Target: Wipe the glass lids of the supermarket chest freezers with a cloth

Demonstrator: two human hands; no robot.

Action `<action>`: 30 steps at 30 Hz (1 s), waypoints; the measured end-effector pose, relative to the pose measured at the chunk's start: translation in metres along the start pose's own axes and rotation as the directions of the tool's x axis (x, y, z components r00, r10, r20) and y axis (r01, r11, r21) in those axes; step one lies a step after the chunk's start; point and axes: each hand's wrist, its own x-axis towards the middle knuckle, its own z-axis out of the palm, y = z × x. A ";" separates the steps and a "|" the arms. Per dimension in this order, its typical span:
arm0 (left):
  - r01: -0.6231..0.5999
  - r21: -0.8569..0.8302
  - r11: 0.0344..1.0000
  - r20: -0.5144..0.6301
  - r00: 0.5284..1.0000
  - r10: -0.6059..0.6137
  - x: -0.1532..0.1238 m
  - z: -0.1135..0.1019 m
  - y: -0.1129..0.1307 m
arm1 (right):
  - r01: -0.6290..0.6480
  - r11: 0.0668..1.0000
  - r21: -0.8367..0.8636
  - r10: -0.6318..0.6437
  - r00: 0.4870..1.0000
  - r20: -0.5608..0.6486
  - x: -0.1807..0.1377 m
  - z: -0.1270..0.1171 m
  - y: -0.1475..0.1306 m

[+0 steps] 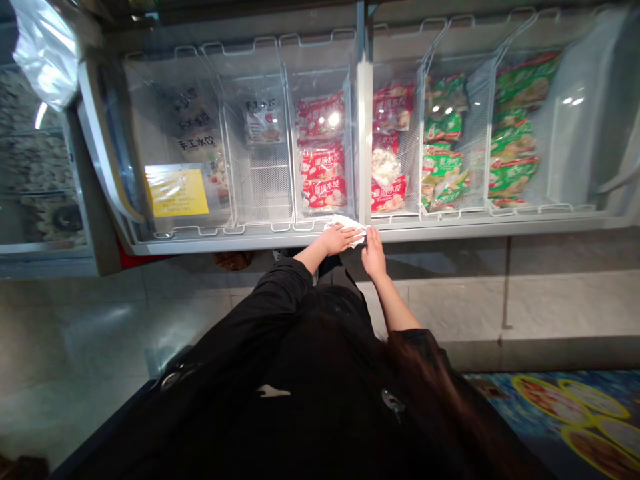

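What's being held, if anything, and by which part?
The left hand lies on the white cloth, no grip visible; whether the right hand pinches its edge is unclear.

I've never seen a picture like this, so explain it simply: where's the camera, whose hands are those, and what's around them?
There's no machine here: one head-worn camera looks down at the bare hands of its wearer. The left hand lies flat over a white cloth on the front edge of what looks like a freezer; the right hand rests, fingers straight, at the cloth's right end. Inside, wire baskets hold red packets and green packets; a yellow sign shows toward the left.
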 end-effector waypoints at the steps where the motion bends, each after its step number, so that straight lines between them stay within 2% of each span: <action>1: 0.010 -0.005 1.000 -0.001 1.000 -0.010 -0.008 -0.001 -0.002 | 0.010 1.000 -0.004 -0.010 1.000 0.005 0.000 0.001 -0.003; 4: 0.035 -0.015 0.999 0.003 0.999 -0.035 -0.048 -0.005 -0.016 | 0.058 0.998 -0.009 -0.058 0.998 0.023 -0.003 0.008 -0.021; 7: 0.059 -0.014 0.998 0.009 0.998 -0.059 -0.100 -0.006 -0.037 | 0.095 0.995 -0.007 -0.095 0.995 0.028 -0.011 0.024 -0.046; 17: 0.271 0.008 0.963 -0.073 0.960 -0.270 -0.314 0.005 -0.116 | 0.132 0.991 -0.011 -0.132 0.991 0.005 -0.035 0.101 -0.156; 21: 0.380 0.000 0.925 -0.092 0.921 -0.379 -0.381 0.015 -0.140 | 0.138 0.990 -0.016 -0.137 0.990 0.012 -0.036 0.131 -0.198; 25: 0.441 -0.012 0.897 -0.108 0.892 -0.440 -0.411 0.023 -0.148 | 0.118 0.993 -0.024 -0.118 0.993 0.014 -0.037 0.148 -0.220; 28: 0.435 -0.022 0.900 -0.131 0.891 -0.434 -0.408 0.024 -0.143 | 0.093 0.995 -0.035 -0.093 0.996 0.002 -0.040 0.147 -0.223; 30: 0.406 -0.025 0.914 -0.142 0.903 -0.405 -0.394 0.022 -0.135 | 0.074 0.997 -0.038 -0.075 0.997 -0.020 -0.042 0.142 -0.218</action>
